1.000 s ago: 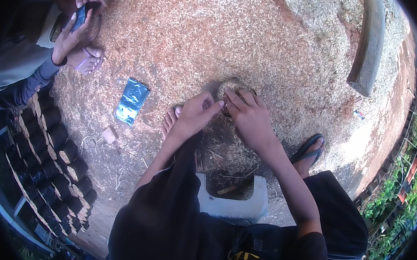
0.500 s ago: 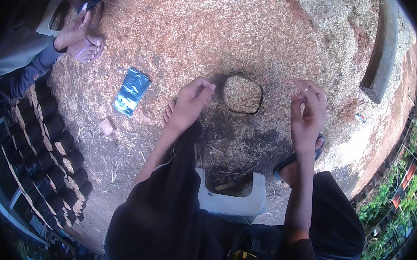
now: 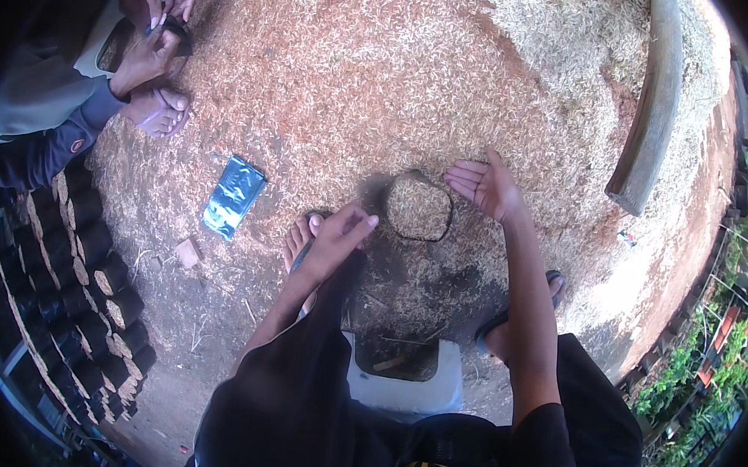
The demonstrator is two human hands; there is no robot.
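Small black grow bag [image 3: 417,207], filled w/ husk, upright on the husk heap [image 3: 332,83]; rim open. Left hand [image 3: 336,241] just left of bag, fingers loosely curled, empty. Right hand [image 3: 484,186] just right of bag, fingers spread, palm open. Foil packet [image 3: 233,196] well left; filled bag rows [image 3: 84,283] farther left, approx. Curved log [image 3: 652,105] far right; open husk beyond bag.

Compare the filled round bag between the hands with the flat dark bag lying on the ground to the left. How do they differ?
The filled round bag stands upright and open, packed with pale husk; the flat dark bag lies collapsed and looks empty. The first sits between the left hand and right hand; the second lies apart, untouched. Both rest on the husk-strewn ground.
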